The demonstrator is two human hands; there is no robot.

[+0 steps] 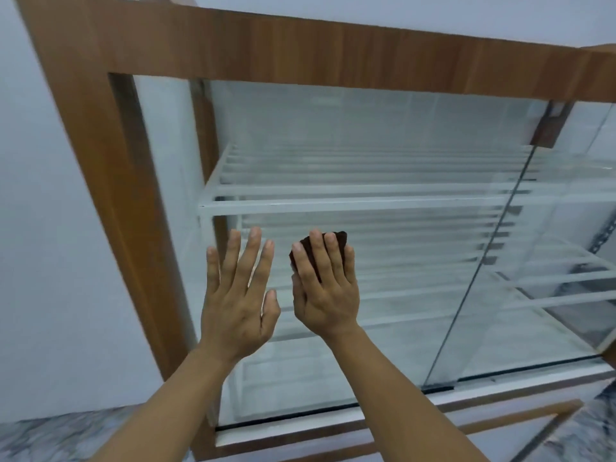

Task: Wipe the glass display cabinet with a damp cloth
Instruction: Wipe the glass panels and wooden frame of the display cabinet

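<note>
Two bare forearms rise from the bottom edge of the frame toward the middle. The left hand [235,295] sits left of centre with its palm flat against the glass pane [383,328], fingers spread wide and straight, holding nothing. Just beside it, apart by a narrow gap, the right hand [325,288] presses a dark brown cloth [338,240] onto the same pane; its fingers lie flat over the cloth, only slightly curled, and the cloth shows between them and past the fingertips at its upper edge.

The pane is the front of the glass display cabinet [300,51], which fills most of the frame and leans away toward the upper right. Its wooden frame [110,195] runs up the left side and across the top. A second glass pane [550,261] overlaps the first at right of centre, its edge a slanted line. Behind the glass, white slatted shelves [350,201] cross the middle of the frame, with more below them. A pale wall [40,228] fills the left, and marbled floor [66,438] shows at the lower left corner
</note>
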